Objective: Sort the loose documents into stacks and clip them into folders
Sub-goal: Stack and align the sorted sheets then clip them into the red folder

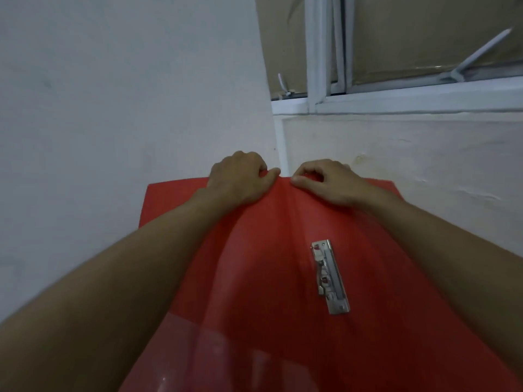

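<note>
A red plastic folder (268,264) lies open in front of me, raised toward the wall, its spine running up the middle. A metal spring clip (329,275) is fixed to its right-hand cover. My left hand (240,176) grips the folder's far edge just left of the spine, fingers curled over the edge. My right hand (322,179) pinches the same edge just right of the spine. No loose documents are in view.
A white wall (113,108) fills the left and the area beyond the folder. A white-framed window (396,91) covered with brown cardboard sits at the upper right, with a latch arm (481,55) sticking out.
</note>
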